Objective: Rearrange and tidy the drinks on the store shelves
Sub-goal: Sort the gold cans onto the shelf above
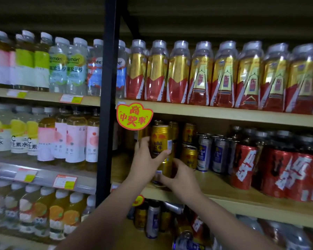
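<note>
Shelf [224,193]; hands [145,159] around cans [159,139].

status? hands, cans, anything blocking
Left hand grips upper gold can, stacked on lower gold can held by right hand. Yellow promo tag hangs close above. Shelf edge clear ahead.

Two bare forearms, left hand [146,160] and right hand [181,177] (no sleeves, rings or watch)
</note>
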A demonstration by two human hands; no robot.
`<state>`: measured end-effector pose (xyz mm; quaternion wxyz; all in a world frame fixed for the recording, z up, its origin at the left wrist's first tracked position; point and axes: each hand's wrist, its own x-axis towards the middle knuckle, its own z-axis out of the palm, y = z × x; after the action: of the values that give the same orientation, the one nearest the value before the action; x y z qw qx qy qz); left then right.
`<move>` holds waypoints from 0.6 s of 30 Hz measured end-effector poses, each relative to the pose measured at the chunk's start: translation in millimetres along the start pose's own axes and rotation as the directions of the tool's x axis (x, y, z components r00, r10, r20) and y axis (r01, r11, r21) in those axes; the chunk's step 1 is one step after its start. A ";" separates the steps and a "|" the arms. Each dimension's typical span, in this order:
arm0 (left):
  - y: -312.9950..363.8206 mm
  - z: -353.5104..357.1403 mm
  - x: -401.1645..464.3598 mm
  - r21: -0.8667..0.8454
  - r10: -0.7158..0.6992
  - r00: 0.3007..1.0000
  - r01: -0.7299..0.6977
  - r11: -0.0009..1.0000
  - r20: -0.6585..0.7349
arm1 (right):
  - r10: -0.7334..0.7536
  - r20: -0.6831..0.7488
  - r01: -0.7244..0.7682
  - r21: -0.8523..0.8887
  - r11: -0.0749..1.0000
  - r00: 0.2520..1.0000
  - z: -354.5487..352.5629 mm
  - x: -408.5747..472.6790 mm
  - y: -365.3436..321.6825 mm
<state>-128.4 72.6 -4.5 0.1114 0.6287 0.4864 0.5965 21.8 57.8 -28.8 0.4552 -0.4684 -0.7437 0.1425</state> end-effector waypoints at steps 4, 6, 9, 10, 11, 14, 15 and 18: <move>-10.5 13.5 16.5 0.181 0.017 1.000 -0.014 0.983 -0.014 | 0.067 0.031 -0.065 -0.054 0.996 0.997 15.2 26.6 12.2; -13.1 16.3 22.2 0.286 0.011 0.999 -0.002 0.958 -0.032 | 0.099 0.051 -0.092 -0.123 0.988 0.994 20.4 40.9 16.0; -18.9 22.7 27.0 0.344 0.020 0.998 0.001 0.939 -0.058 | 0.144 0.063 -0.125 -0.244 0.962 0.988 27.7 57.5 18.0; -21.5 25.1 28.7 0.344 0.022 0.998 0.002 0.939 -0.066 | 0.156 0.067 -0.132 -0.272 0.953 0.985 30.1 61.5 18.2; -23.8 27.7 30.7 0.349 0.020 0.997 0.007 0.937 -0.075 | 0.163 0.075 -0.134 -0.294 0.946 0.984 32.5 65.1 18.7; -31.5 33.8 37.3 0.378 0.013 0.994 0.028 0.925 -0.106 | 0.186 0.115 -0.133 -0.363 0.922 0.976 39.4 76.0 21.0; -33.6 35.6 39.0 0.390 0.017 0.993 0.031 0.920 -0.117 | 0.197 0.129 -0.134 -0.387 0.912 0.972 41.7 79.4 21.6; -40.2 41.0 41.6 0.399 0.031 0.988 0.032 0.916 -0.151 | 0.207 0.137 -0.134 -0.414 0.900 0.969 46.7 88.3 24.1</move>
<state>-120.2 141.8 -17.5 -0.0571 0.5900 0.6055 0.5310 -15.4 153.3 -21.7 0.2668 -0.6008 -0.7506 0.0672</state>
